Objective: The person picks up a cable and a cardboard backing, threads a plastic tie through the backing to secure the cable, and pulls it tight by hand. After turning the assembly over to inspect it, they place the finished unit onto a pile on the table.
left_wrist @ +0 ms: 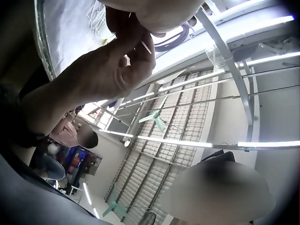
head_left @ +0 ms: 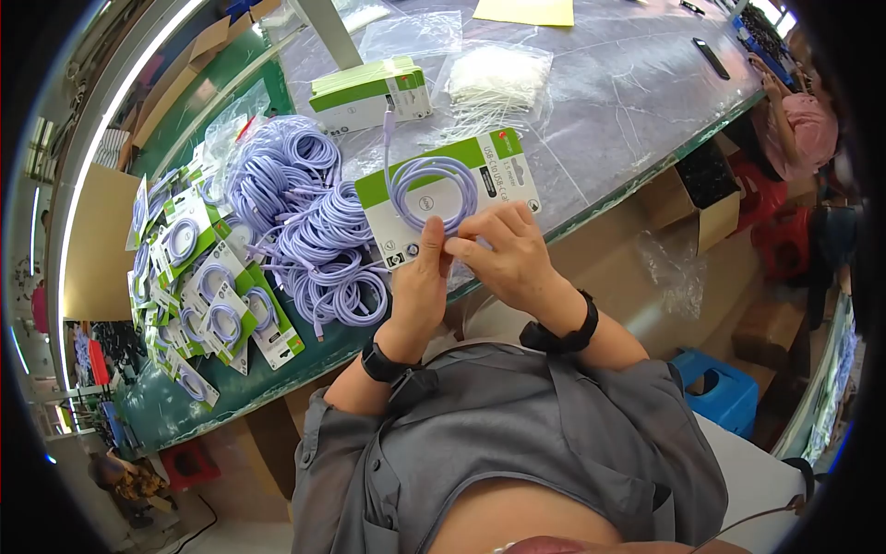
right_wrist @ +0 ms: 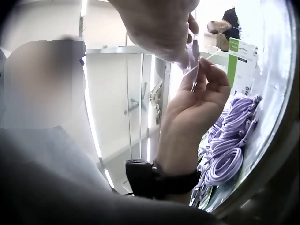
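A lilac cable coil (head_left: 466,180) lies against a white and green printed card (head_left: 377,222), with one cable end pointing up past the card's top edge. The left hand (head_left: 422,277) grips the card's lower edge, its thumb on the coil's bottom. Close beside it, the right hand (head_left: 510,254) has its fingers curled at the same spot. Both wrist views show a thin white tie (left_wrist: 146,47) (right_wrist: 214,53) between the left hand (left_wrist: 161,16) (right_wrist: 197,105) and the right hand (left_wrist: 105,70) (right_wrist: 157,30). The fingertips of the right hand are partly hidden.
Loose lilac cables (head_left: 314,212) and carded cables (head_left: 212,295) are heaped at left. Behind the hands stand stacked cards (head_left: 369,97) and a bag of white ties (head_left: 498,83). A phone (head_left: 711,58) lies at the table's far right; a person in pink (head_left: 803,129) sits beyond.
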Demonstrator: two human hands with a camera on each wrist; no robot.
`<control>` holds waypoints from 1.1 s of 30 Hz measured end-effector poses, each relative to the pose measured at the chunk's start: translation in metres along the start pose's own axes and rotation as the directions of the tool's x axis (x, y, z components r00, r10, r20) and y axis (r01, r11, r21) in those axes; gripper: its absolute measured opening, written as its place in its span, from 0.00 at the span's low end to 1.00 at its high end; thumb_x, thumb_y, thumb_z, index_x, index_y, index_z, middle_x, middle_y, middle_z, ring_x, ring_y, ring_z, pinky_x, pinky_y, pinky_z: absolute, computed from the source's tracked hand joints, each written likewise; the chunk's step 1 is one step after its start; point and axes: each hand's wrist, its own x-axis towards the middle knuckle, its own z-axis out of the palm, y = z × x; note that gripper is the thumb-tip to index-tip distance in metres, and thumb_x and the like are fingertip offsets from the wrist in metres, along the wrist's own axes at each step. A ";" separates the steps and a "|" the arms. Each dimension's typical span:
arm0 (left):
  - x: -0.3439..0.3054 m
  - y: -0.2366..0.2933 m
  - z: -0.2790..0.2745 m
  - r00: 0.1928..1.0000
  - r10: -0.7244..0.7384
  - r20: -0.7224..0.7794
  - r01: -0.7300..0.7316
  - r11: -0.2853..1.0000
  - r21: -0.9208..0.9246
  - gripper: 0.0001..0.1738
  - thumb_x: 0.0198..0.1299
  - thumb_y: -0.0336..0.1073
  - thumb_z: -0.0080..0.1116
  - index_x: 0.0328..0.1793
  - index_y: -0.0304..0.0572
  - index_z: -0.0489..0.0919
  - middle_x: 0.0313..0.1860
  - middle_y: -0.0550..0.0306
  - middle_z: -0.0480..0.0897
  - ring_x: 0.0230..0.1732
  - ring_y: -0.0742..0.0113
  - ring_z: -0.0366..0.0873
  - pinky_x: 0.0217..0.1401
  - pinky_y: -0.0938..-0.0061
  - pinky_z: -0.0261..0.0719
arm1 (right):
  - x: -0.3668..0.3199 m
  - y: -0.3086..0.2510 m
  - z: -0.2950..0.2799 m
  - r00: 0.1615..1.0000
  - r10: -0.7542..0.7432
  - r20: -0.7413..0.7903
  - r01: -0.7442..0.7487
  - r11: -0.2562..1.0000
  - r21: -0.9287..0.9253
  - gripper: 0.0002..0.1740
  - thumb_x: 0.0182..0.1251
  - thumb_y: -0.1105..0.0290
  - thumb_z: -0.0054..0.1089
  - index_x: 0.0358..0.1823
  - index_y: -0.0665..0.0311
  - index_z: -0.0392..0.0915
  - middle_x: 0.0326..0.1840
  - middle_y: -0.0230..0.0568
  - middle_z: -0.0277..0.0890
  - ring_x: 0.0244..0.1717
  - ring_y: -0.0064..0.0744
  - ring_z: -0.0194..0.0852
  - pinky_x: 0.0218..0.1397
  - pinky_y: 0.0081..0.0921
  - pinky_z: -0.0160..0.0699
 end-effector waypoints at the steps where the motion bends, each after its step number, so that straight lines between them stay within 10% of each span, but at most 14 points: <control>1: 0.000 0.002 -0.001 1.000 0.008 0.000 -0.008 1.000 0.000 0.20 0.67 0.47 0.52 0.48 0.34 0.75 0.41 0.57 0.79 0.40 0.71 0.77 0.47 0.79 0.74 | 0.001 0.002 0.002 1.000 -0.007 -0.004 0.007 1.000 0.001 0.11 0.49 0.73 0.57 0.36 0.56 0.78 0.38 0.29 0.71 0.36 0.30 0.70 0.41 0.29 0.67; 7: -0.007 0.012 0.003 0.951 0.307 0.027 -0.308 0.944 0.114 0.16 0.65 0.37 0.58 0.53 0.35 0.73 0.43 0.57 0.78 0.42 0.70 0.76 0.45 0.78 0.74 | 0.003 0.002 0.007 0.997 -0.011 -0.075 0.019 0.994 0.105 0.08 0.51 0.72 0.60 0.35 0.59 0.77 0.42 0.32 0.75 0.38 0.32 0.73 0.40 0.30 0.69; 9: -0.008 0.015 0.000 0.839 0.507 0.197 -0.540 0.736 0.408 0.17 0.61 0.31 0.61 0.54 0.33 0.72 0.45 0.57 0.78 0.43 0.70 0.76 0.46 0.78 0.74 | 0.002 0.001 0.010 0.993 0.061 -0.096 -0.043 0.983 0.178 0.06 0.52 0.72 0.62 0.32 0.60 0.76 0.41 0.35 0.77 0.38 0.35 0.74 0.40 0.31 0.70; 19: -0.026 0.025 0.007 0.737 0.619 0.271 -0.668 0.604 0.436 0.12 0.55 0.25 0.63 0.46 0.32 0.78 0.43 0.52 0.80 0.43 0.66 0.79 0.43 0.74 0.78 | -0.007 -0.003 0.005 0.968 0.116 -0.222 -0.020 0.920 0.392 0.09 0.47 0.77 0.67 0.30 0.64 0.75 0.39 0.39 0.77 0.38 0.42 0.75 0.40 0.35 0.75; 21: -0.023 0.039 0.011 0.394 0.699 0.597 -0.891 0.133 0.434 0.14 0.50 0.24 0.65 0.44 0.31 0.80 0.44 0.46 0.81 0.45 0.58 0.82 0.46 0.71 0.80 | -0.014 -0.003 0.002 0.962 0.107 -0.252 -0.038 0.963 0.266 0.11 0.46 0.77 0.67 0.33 0.66 0.77 0.41 0.44 0.77 0.40 0.45 0.76 0.42 0.36 0.77; 23: -0.026 0.044 0.020 0.328 0.703 0.631 -0.931 0.127 0.342 0.18 0.46 0.24 0.66 0.47 0.30 0.80 0.44 0.41 0.80 0.48 0.47 0.81 0.53 0.63 0.81 | -0.021 0.000 0.005 0.958 0.040 -0.283 0.024 0.975 0.221 0.13 0.49 0.77 0.65 0.39 0.69 0.78 0.43 0.49 0.77 0.44 0.50 0.77 0.45 0.37 0.78; 25: -0.025 0.044 0.020 0.273 0.702 0.658 -0.949 0.086 0.302 0.18 0.46 0.23 0.66 0.46 0.30 0.80 0.45 0.40 0.79 0.50 0.45 0.80 0.55 0.61 0.80 | -0.036 -0.006 0.010 0.734 0.617 0.286 -0.544 0.282 0.790 0.14 0.50 0.75 0.64 0.40 0.68 0.78 0.45 0.50 0.77 0.47 0.49 0.77 0.49 0.37 0.78; 29: -0.025 0.052 0.021 0.233 0.669 0.706 -0.953 0.013 0.302 0.18 0.45 0.23 0.66 0.46 0.31 0.80 0.48 0.42 0.78 0.51 0.43 0.80 0.54 0.63 0.81 | -0.037 -0.007 0.010 0.759 0.606 0.240 -0.491 0.290 0.821 0.17 0.50 0.73 0.65 0.44 0.67 0.78 0.47 0.48 0.77 0.49 0.49 0.77 0.52 0.39 0.78; 31: -0.023 0.057 0.019 0.166 0.615 0.771 -0.958 -0.085 0.274 0.17 0.45 0.22 0.66 0.45 0.33 0.81 0.49 0.43 0.77 0.51 0.43 0.79 0.53 0.64 0.82 | -0.034 -0.005 0.011 0.652 0.649 0.393 -0.442 -0.097 0.892 0.19 0.51 0.73 0.66 0.46 0.67 0.78 0.49 0.46 0.77 0.50 0.47 0.78 0.53 0.37 0.78; 32: -0.023 0.060 0.019 0.165 0.615 0.771 -0.958 -0.086 0.274 0.17 0.45 0.22 0.66 0.45 0.33 0.81 0.49 0.43 0.77 0.51 0.43 0.79 0.53 0.64 0.82 | -0.038 0.002 0.012 0.797 0.515 0.316 -0.469 0.197 0.861 0.20 0.53 0.74 0.66 0.50 0.67 0.77 0.51 0.44 0.77 0.50 0.43 0.78 0.53 0.35 0.77; 33: -0.023 0.063 0.020 0.150 0.596 0.789 -0.955 -0.120 0.272 0.17 0.45 0.21 0.66 0.45 0.34 0.81 0.49 0.44 0.77 0.51 0.43 0.80 0.52 0.64 0.82 | -0.037 0.004 0.011 0.797 0.515 0.315 -0.468 0.197 0.861 0.20 0.53 0.74 0.66 0.50 0.67 0.77 0.51 0.44 0.77 0.50 0.43 0.78 0.53 0.35 0.77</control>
